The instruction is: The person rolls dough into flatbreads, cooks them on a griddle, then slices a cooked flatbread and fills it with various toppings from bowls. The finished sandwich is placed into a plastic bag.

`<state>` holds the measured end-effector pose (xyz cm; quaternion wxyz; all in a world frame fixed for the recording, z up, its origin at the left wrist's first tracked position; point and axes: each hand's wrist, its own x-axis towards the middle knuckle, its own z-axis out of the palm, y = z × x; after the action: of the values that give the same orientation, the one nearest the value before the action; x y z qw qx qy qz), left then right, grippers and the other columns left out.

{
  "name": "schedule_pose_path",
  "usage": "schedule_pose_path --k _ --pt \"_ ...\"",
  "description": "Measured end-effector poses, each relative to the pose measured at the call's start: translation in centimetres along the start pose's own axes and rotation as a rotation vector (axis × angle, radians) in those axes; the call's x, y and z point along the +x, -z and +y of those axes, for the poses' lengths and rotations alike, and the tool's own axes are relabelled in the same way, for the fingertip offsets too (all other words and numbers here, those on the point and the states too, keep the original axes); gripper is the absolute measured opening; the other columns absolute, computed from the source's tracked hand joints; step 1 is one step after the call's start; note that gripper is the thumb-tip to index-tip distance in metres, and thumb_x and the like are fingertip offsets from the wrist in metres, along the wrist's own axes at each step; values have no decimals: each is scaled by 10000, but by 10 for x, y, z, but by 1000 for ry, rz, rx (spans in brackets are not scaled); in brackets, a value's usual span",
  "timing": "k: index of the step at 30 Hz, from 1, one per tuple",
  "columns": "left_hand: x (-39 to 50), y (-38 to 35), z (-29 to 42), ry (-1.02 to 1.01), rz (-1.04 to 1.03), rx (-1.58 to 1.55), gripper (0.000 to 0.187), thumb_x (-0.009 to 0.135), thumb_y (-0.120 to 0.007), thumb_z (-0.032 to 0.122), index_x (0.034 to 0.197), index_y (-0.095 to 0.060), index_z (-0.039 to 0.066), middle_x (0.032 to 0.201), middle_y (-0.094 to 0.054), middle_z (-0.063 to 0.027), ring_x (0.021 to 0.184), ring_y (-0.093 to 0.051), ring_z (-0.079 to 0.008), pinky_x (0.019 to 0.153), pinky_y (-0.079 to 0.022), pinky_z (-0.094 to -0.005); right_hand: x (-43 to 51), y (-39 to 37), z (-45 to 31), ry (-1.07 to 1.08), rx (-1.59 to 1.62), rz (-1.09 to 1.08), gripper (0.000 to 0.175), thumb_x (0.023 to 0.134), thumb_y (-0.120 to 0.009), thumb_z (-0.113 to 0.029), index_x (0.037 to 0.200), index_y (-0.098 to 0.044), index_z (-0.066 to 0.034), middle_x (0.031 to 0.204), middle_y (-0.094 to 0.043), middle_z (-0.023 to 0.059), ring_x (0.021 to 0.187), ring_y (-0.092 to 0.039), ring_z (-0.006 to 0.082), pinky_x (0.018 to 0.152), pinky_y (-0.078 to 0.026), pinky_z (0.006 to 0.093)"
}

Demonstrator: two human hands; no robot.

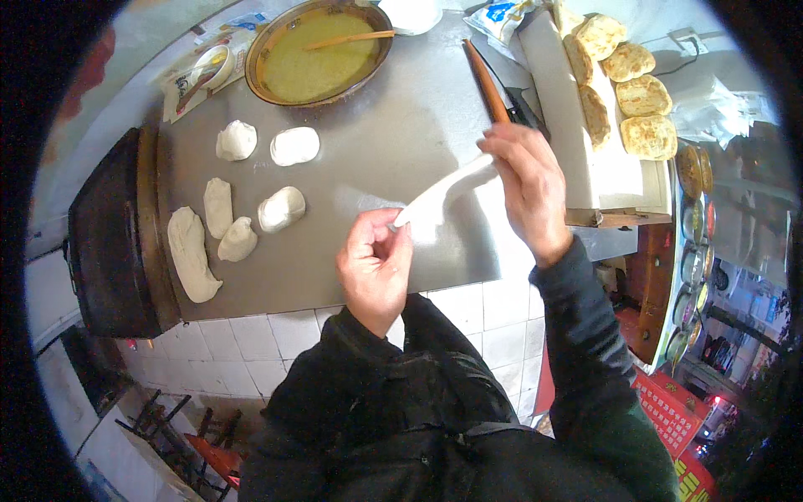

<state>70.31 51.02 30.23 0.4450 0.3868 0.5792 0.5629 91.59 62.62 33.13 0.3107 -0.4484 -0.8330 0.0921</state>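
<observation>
A long thin strip of dough [442,188] stretches above the metal worktop between my two hands. Its near end is pinched in my left hand [376,263], and its far end is held by my right hand [527,182]. Beyond my right hand lies a wooden rolling pin [486,81], its lower end meeting the fingers. To the left rest several dough pieces: a long one [190,254], smaller ones [218,207] and floury rounded ones [281,209]. At the back stands a wide bowl of yellowish liquid [313,69], with a wooden utensil [348,41] in it.
A dark griddle or oven [106,238] borders the worktop's left end. On the right, a box [580,213] holds several browned flatbreads [644,95]. A small bowl [219,68] sits at back left, a plastic bag [500,17] at the back. The worktop's near edge meets white tiles [251,336].
</observation>
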Motion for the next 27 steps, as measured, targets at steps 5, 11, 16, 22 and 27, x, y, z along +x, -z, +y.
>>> schedule_pose_path --k 5,11,16,22,27 --pt "6 49 -46 -153 -6 392 311 882 -706 -90 1161 -710 47 693 -515 31 614 -455 -60 566 -395 -229 -71 -18 -54 -49 141 -114 293 858 -618 74 1111 -720 -32 1158 -728 140 1140 -689 325 987 -545 437" --pt "-36 95 -84 -60 -134 840 560 872 -639 8 1427 -568 21 1496 -466 -248 1386 -473 -413 1154 -402 -487 -120 -63 -63 -412 441 -379 276 913 -681 -14 1188 -690 16 1158 -716 208 1043 -708 382 910 -591 433" --pt "-73 66 -95 -222 -348 977 859 892 -719 166 1637 -310 46 1706 -153 -310 1592 -119 -505 1272 -143 -631 -61 -97 -33 -591 405 -133 406 914 -670 -30 1311 -636 47 1309 -658 235 1064 -707 366 929 -586 410" --pt "-88 51 -105 -274 -519 1195 909 913 -757 380 1664 -280 191 1725 -134 -235 1567 -84 -566 1197 -113 -775 -28 -127 -35 -413 -62 -541 426 1006 -653 -371 1184 -689 14 1201 -705 219 1028 -713 308 849 -596 387" --pt "-87 56 -118 -307 -539 1258 867 930 -742 388 1654 -297 216 1716 -162 -228 1567 -84 -565 1188 -139 -775 -29 -146 -25 -195 -105 -587 389 1042 -603 -389 1098 -680 -12 861 -731 159 750 -740 303 702 -596 452"
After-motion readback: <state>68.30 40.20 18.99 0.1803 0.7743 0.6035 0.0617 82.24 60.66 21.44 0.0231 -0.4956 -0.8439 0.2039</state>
